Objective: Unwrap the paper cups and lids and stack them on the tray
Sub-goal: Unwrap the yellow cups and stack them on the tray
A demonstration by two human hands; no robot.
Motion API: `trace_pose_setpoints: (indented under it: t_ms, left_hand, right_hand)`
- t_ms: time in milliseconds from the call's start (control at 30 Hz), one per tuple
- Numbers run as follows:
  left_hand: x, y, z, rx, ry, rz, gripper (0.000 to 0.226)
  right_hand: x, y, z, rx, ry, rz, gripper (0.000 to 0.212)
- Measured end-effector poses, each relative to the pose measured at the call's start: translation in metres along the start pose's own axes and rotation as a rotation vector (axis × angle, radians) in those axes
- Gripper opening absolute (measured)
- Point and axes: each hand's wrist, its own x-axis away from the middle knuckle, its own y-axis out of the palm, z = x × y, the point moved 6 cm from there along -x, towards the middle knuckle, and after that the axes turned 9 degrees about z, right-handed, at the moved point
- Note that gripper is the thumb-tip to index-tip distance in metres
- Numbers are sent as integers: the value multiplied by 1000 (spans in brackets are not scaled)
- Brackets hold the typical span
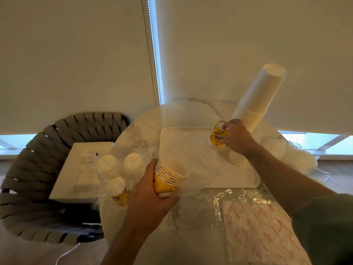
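On the white tray (193,134), the right hand (238,139) pinches an upturned yellow cup stack (217,139) beside tall white cups (257,100); left hand (150,196), fingers curled, grips nested yellow cups (169,175) above the surface (137,131).

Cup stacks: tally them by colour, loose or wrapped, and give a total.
Yellow printed stacks: 3, namely the one in the left hand, the upside-down one under the right hand on the tray, and a wrapped one.
White stacks: 1, the tall stack on the tray.
Total: 4
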Motion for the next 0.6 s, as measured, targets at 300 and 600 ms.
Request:
trace_pose_setpoints:
  t_ms: [300, 600]
  left_hand:
    - [2, 5, 3, 16, -32, -19, 87]
    - [3, 6, 14, 69, -35, -44, 88]
  right_hand:
    - [24, -55, -44, -152, -54, 73, 27]
    - [116, -110, -136, -643, -210, -413, 23]
